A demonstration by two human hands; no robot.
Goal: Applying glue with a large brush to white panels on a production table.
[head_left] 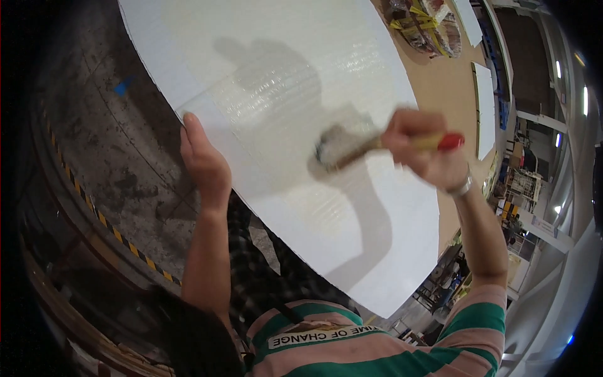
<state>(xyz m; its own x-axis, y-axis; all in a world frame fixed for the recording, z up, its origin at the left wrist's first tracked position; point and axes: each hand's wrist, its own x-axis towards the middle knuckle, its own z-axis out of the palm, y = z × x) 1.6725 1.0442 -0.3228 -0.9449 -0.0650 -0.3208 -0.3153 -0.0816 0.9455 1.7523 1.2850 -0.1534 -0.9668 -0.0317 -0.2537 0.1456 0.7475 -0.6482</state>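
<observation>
A large white board (391, 270) stretches away in front of me, with a wet, glossy, slightly yellowish coating (264, 94) over its middle. My right hand (422, 147) is closed around the wooden handle of a brush (352, 154) with a red end. The brush head is blurred by motion and is low over the coated area; whether it touches cannot be told. At the board's left edge rests my left hand (204, 160), its thumb along the rim. The fingers below the edge are partly hidden.
Brown table surface (452, 88) shows to the right of the board. On it lie a plastic-wrapped bundle with yellow tape (427, 25) and a narrow white panel (484, 110). Left of the board is a stained concrete floor (113, 151) with a yellow-black striped line (103, 220).
</observation>
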